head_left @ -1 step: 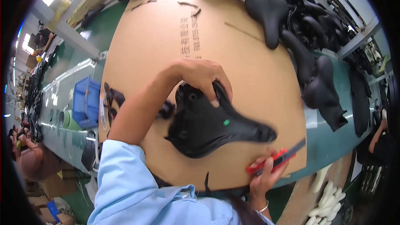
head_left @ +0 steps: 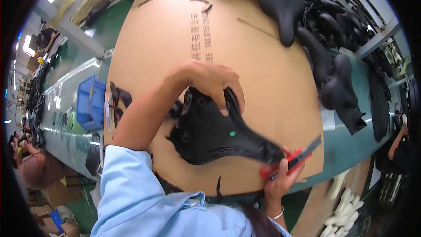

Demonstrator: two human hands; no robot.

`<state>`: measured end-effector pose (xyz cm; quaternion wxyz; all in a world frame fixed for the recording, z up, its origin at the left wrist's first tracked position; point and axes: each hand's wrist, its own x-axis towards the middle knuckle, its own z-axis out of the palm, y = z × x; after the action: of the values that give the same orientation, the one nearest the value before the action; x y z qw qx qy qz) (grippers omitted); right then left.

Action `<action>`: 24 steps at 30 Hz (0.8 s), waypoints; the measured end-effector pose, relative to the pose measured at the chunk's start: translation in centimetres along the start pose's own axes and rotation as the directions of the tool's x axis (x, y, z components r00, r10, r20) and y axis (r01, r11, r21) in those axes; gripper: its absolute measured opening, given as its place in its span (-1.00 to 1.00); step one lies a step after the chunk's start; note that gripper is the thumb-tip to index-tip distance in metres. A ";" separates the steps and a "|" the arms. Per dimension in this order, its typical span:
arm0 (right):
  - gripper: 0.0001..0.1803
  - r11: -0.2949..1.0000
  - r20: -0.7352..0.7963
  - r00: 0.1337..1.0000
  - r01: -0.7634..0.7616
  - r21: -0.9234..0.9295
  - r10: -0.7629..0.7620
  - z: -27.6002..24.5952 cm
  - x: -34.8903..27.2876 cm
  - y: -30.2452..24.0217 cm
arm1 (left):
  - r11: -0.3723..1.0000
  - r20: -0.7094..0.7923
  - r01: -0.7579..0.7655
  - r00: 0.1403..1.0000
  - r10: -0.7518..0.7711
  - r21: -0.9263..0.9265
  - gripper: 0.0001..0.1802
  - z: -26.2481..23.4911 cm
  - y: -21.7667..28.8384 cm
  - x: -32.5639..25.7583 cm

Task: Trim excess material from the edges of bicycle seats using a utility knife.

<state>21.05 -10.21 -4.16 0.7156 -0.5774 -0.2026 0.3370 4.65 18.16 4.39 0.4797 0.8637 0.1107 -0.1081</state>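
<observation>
A black bicycle saddle is turned with its underside toward me, a small green dot on it. My left hand is closed over its far edge, thumb on the underside and fingers out of sight behind the rim. The saddle's narrow nose points right and toward me. There my right hand is closed around a red utility knife, whose grey blade end points away to the right. The knife's body lies right by the nose; whether they touch, I cannot tell.
Cardboard covers the table, with thin black scraps on it. Black saddles are piled at the far right. A blue bin stands at the left. Other people sit farther left and right. White saddle-shaped pieces lie at lower right.
The saddle's nose has swung toward me, down to the knife, and its wide end has shifted slightly left. My right hand has moved up a little. Both holds are unchanged.
</observation>
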 end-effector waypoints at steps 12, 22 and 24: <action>-0.54 0.701 0.546 0.837 0.406 -0.586 -0.029 4.7 -0.4 -4.8 | 0.902 -0.942 0.424 0.263 -0.207 -0.080 -0.82 19.1 5.6 -1.9; -0.49 0.832 0.599 0.784 0.215 -0.511 0.165 5.3 -0.8 -4.0 | 0.917 -0.908 0.332 0.273 -0.317 -0.220 -0.80 20.4 6.4 -2.2; -0.46 0.769 0.648 0.752 0.342 -0.540 0.120 5.0 -0.7 -5.2 | 0.926 -0.900 0.283 0.284 -0.329 -0.250 -0.82 20.7 6.3 -2.7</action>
<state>18.50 -7.81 2.13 0.3843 -0.6142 -0.5742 0.3813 2.26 -2.98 -0.49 0.3186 0.7220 0.5279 0.3138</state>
